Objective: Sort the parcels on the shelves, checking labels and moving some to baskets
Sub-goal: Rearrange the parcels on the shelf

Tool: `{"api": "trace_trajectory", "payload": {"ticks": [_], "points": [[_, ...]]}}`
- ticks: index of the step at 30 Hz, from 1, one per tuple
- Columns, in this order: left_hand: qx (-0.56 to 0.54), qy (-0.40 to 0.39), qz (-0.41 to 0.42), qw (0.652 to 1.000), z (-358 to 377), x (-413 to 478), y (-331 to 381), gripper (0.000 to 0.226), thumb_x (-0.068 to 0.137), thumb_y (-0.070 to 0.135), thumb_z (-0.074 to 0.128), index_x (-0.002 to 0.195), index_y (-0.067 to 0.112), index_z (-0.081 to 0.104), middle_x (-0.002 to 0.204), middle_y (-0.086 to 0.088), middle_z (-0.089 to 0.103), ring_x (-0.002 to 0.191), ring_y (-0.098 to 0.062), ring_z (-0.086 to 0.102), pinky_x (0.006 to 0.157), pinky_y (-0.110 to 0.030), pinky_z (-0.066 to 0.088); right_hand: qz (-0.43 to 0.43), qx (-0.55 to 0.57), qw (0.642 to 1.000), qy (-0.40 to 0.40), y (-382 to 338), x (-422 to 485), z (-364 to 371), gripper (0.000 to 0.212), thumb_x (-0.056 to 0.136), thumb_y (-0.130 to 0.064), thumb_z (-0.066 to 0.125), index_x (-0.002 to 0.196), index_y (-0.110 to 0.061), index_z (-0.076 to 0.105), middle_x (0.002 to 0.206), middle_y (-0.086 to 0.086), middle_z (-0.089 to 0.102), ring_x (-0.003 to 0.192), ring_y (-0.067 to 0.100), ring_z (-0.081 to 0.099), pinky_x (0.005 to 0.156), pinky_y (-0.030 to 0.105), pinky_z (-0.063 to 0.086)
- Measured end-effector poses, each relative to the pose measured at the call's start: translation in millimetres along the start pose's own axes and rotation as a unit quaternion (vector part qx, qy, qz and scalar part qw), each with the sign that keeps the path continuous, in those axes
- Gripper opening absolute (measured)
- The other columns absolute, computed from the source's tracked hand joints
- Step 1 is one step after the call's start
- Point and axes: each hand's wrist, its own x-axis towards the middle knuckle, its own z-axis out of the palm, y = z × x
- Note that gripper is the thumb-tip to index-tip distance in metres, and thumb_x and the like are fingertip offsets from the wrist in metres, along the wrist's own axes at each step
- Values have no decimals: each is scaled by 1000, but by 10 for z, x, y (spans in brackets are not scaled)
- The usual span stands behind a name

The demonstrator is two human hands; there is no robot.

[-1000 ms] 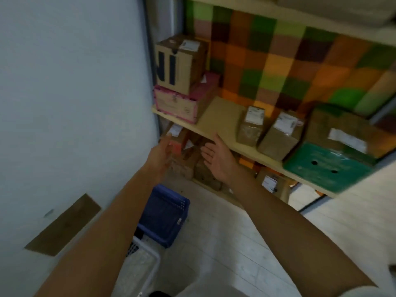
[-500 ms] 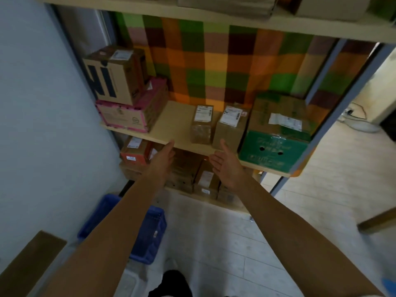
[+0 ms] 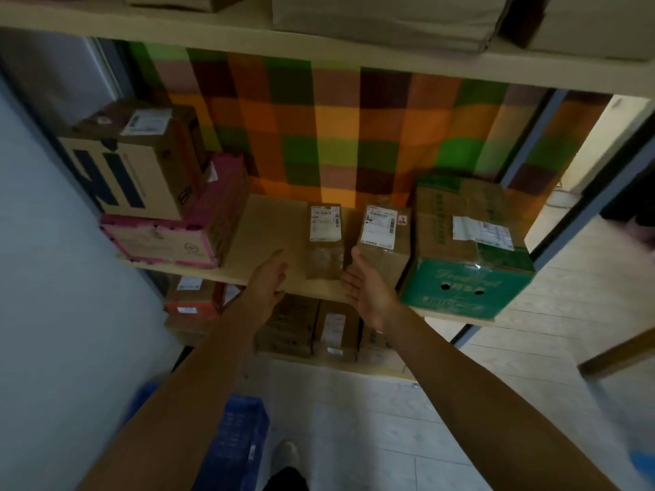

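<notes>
Two small brown parcels stand side by side on the middle shelf (image 3: pixel 269 228): a narrow one (image 3: pixel 325 242) and a wider one (image 3: pixel 384 239), each with a white label on top. My left hand (image 3: pixel 271 274) is stretched out flat just left of the narrow parcel, at the shelf's front edge, not touching it. My right hand (image 3: pixel 365 288) is held out with straight fingers, palm turned left, in front of the gap between the two parcels; contact with either cannot be told. Both hands hold nothing.
A brown box with dark letters (image 3: pixel 134 161) sits on a pink box (image 3: pixel 177 232) at the shelf's left. A green-and-brown box (image 3: pixel 468 242) stands at the right. More parcels (image 3: pixel 312 327) fill the lower shelf. A blue basket (image 3: pixel 234 444) is on the floor below.
Both hands have risen from in front of the lower shelf to the middle shelf, either side of the narrow parcel. The view has swung right and closer to the shelf.
</notes>
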Motion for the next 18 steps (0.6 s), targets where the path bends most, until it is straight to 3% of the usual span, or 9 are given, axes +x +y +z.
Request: {"api": "trace_trajectory", "payload": {"ticks": [2,4,8,10,12,14,16,18], "points": [[1,2,-4,1000,-47,160,68,53,101,42,46,149,20,37,152,-3,40,143,-22,33,116,-42,24,-8,-15,1000,11,-45,140,84,64,98,-55,48,151,-21,36,143,1,51,132,17,46,111,32,31],[9,1,-17,1000,-84,315,144,51,101,40,48,147,20,39,150,-3,43,141,-22,35,115,-41,25,-17,-28,999,30,-96,314,188,41,101,-47,48,138,-29,49,124,-8,60,111,8,56,93,21,42],[43,-27,-49,997,-108,842,305,62,98,47,52,151,19,34,153,-4,40,141,-24,36,116,-45,27,-19,-52,994,90,-270,756,387,24,101,-29,55,124,-26,46,110,-5,60,92,7,59,69,11,48],[60,-39,-65,995,-68,979,305,67,96,52,54,151,20,33,153,-3,40,141,-23,37,116,-46,29,-11,-58,992,112,-305,855,423,29,101,-24,57,127,-26,45,117,0,62,87,6,59,56,8,45],[73,-46,-74,994,-36,1026,284,65,95,53,54,149,21,37,153,-2,41,139,-21,39,113,-44,32,-9,-73,990,119,-292,922,431,49,99,-23,60,144,-17,41,134,7,59,100,14,60,59,11,45],[82,-64,-81,991,-19,1175,299,60,97,53,51,147,22,41,151,-1,43,137,-21,41,108,-41,33,0,-82,987,137,-282,1056,454,62,98,-23,61,151,-12,31,140,9,56,113,21,59,74,20,47],[94,-81,-85,989,6,1252,307,53,99,52,47,144,23,45,146,-1,47,129,-19,45,101,-37,35,11,-88,985,146,-266,1128,476,64,97,-25,62,152,-15,31,141,9,55,122,26,58,90,30,47],[98,-87,-81,988,62,1310,312,46,101,48,44,139,24,50,138,-2,53,116,-17,50,91,-33,38,22,-97,984,147,-228,1217,459,62,95,-30,65,149,-19,36,139,8,58,120,25,60,95,33,49]]}}
